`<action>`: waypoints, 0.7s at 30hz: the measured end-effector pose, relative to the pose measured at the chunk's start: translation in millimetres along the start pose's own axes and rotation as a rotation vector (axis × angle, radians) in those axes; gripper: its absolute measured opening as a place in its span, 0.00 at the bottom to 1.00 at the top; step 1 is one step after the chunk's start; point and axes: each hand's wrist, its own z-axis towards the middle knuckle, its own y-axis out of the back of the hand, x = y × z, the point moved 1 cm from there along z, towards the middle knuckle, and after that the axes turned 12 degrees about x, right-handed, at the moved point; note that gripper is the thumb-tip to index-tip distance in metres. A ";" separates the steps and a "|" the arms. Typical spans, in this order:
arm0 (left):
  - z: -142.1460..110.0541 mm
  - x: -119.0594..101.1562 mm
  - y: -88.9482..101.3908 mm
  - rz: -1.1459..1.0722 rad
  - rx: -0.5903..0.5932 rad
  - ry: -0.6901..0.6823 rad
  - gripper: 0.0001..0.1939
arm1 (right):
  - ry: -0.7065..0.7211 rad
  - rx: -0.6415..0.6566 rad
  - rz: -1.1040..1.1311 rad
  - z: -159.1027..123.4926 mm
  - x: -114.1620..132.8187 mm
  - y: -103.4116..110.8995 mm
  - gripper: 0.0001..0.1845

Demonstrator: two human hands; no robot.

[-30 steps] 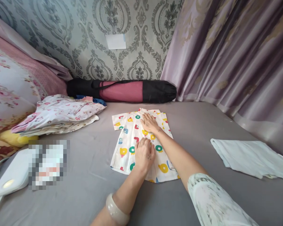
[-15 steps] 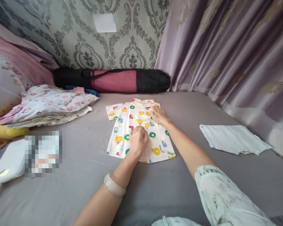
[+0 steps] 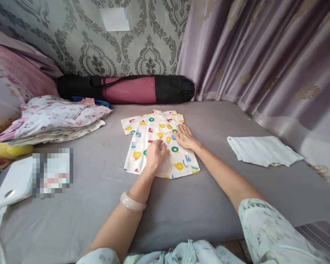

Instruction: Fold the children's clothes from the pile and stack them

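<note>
shirt runs lengthwise away, collar farthest, right grip spread flat, left grip curled, hold unclear.

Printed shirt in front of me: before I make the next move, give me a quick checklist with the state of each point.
1. Shirt laid out with its collar at the far end: ok.
2. Sleeves spread on both sides: not ok; only the left sleeve sticks out, none shows spread on the right.
3. Right hand flat on the shirt, near its right edge: ok.
4. Left hand gripping fabric: cannot tell; it is on the lower front with fingers curled and mostly hidden.
5. Shirt apart from the clothes pile on the left and the white cloth on the right: ok.
</note>
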 end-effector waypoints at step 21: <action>-4.5 -2.4 22.9 0.020 -0.026 0.055 0.15 | 0.108 -0.093 -0.054 -59.3 16.2 -23.7 0.32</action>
